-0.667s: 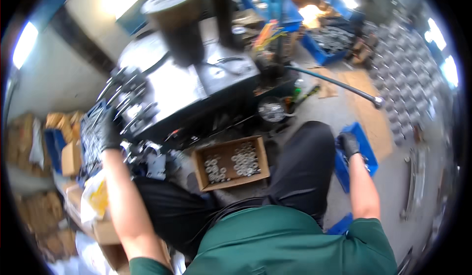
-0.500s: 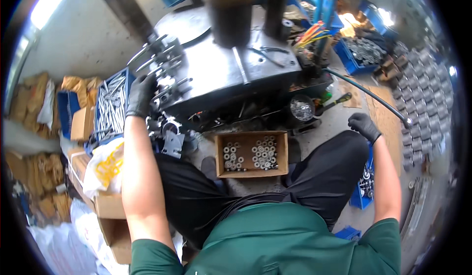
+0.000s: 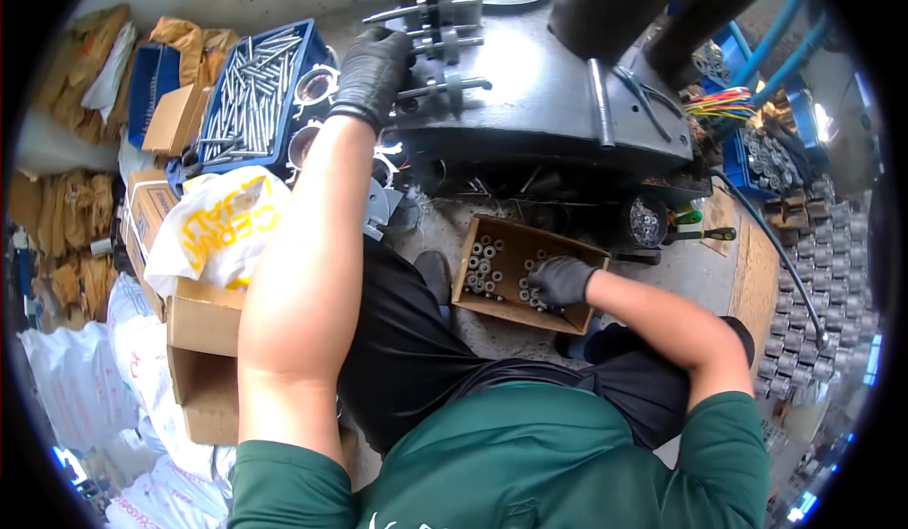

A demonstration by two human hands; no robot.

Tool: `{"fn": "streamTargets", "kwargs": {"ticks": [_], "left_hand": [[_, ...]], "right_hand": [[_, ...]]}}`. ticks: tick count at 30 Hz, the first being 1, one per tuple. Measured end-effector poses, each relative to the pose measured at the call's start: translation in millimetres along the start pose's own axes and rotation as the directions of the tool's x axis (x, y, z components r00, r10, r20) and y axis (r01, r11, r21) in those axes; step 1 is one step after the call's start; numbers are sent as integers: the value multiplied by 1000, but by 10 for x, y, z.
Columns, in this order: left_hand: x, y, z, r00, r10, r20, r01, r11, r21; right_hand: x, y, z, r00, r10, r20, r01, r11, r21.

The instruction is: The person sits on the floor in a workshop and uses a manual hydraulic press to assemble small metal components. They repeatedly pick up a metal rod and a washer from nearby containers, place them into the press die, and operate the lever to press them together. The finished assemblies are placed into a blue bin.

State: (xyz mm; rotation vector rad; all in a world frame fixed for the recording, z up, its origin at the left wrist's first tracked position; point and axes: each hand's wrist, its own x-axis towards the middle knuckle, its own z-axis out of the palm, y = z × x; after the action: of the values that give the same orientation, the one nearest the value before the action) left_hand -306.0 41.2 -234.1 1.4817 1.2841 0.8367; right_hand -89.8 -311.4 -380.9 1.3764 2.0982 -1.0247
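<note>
My left hand [image 3: 371, 73], in a dark grey glove, is at the left end of the metal bench with its fingers curled. It is against a dark rack of thin metal shafts [image 3: 443, 86] lying crosswise; whatever is in its fingers is hidden. My right hand [image 3: 562, 281], gloved too, reaches into the right half of an open cardboard box [image 3: 515, 317] between my feet. Its bent fingers point down among small ring-shaped metal parts that look like bearings [image 3: 483, 262]. I cannot make out what those fingertips grip.
Left of the rack stands a blue bin of metal shafts [image 3: 253, 94], with motor-like housings [image 3: 315, 84] beside it. A steel rod [image 3: 601, 103] and pliers [image 3: 645, 103] lie on the bench [image 3: 530, 84]. A round container of small parts [image 3: 647, 222] and a screwdriver [image 3: 709, 235] are under its right side.
The view has swung left. My right hand has gone from above my right knee into the cardboard box. My left hand stays by the rack, slightly farther up along it.
</note>
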Motion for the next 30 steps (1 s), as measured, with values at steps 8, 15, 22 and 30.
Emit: {"fn": "streamTargets", "kwargs": {"ticks": [8, 15, 22, 30], "left_hand": [[-172, 203, 82, 997, 19, -79, -10, 994, 109], [-285, 318, 57, 999, 23, -47, -17, 992, 127], [-280, 279, 63, 998, 51, -44, -45, 992, 119], [-246, 254, 23, 998, 68, 2, -68, 993, 100]], "right_hand": [[1327, -276, 523, 966, -229, -115, 177, 920, -349], [1419, -72, 1064, 859, -260, -441, 148, 951, -272], [1197, 272, 1450, 960, 3, -279, -44, 989, -140], [1178, 389, 1376, 913, 317, -256, -238, 925, 295]]}}
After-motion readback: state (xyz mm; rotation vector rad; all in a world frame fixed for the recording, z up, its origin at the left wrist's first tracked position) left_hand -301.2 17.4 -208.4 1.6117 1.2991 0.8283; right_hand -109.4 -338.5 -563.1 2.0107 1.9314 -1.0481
